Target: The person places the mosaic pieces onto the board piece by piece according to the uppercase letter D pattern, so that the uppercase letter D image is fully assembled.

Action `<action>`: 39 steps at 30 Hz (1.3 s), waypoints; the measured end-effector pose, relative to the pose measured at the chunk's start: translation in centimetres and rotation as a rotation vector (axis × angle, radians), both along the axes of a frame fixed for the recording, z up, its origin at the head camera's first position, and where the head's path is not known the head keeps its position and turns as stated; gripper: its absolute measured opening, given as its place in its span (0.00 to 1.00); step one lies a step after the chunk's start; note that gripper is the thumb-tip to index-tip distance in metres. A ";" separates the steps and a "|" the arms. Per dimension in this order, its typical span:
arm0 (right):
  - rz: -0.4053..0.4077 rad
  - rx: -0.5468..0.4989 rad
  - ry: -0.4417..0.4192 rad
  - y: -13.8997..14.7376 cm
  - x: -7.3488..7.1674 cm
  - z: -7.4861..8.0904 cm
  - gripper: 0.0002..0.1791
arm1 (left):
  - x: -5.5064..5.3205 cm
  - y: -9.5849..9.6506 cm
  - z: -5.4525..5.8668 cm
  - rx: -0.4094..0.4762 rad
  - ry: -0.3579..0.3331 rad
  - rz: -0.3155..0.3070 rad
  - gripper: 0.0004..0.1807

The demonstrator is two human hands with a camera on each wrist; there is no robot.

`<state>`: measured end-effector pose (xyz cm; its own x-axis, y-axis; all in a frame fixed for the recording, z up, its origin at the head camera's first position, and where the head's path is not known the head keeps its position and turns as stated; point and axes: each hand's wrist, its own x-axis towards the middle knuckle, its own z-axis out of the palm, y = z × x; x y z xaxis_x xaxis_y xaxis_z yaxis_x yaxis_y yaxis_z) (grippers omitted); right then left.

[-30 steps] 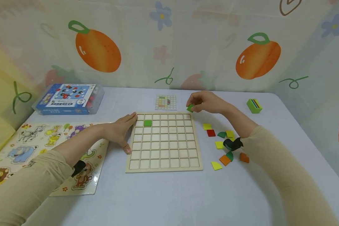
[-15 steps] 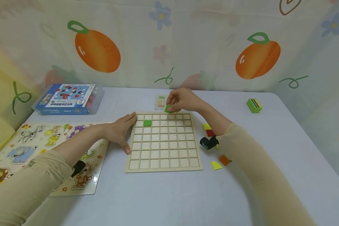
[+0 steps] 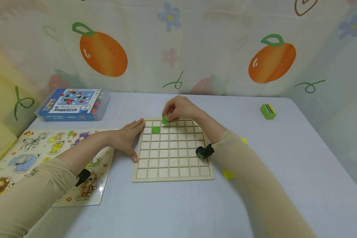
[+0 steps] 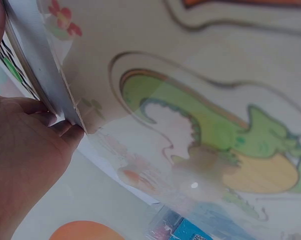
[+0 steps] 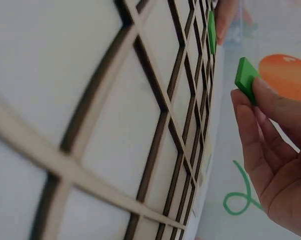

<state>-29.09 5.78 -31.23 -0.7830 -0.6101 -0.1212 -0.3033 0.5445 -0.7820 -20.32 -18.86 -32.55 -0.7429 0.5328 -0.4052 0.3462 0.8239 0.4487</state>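
A pale wooden grid board (image 3: 173,153) lies on the table, with one green square tile (image 3: 156,130) set in a cell of its second row near the left. My left hand (image 3: 125,137) rests along the board's left edge, fingers extended and thumb spread towards me. Over the top row, my right hand (image 3: 178,108) pinches another green square tile (image 3: 165,120) between thumb and fingers. In the right wrist view this held tile (image 5: 246,79) is tilted and apart from the grid. A small pattern card behind the board is mostly hidden by the right hand.
Yellow tiles (image 3: 227,174) show beside the right sleeve, which hides other loose tiles. An animal puzzle board (image 3: 96,195) lies under the left forearm. A blue-labelled plastic box (image 3: 71,102) stands back left, and a light green block (image 3: 268,111) back right.
My right hand has carried the green tile leftwards from beyond the board's far right corner to above its top row. The left hand has stayed in place.
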 end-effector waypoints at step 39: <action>0.052 0.259 0.098 -1.7 0.9 -0.5 0.06 | 0.2 0.1 0.2 -0.010 -0.003 0.007 0.79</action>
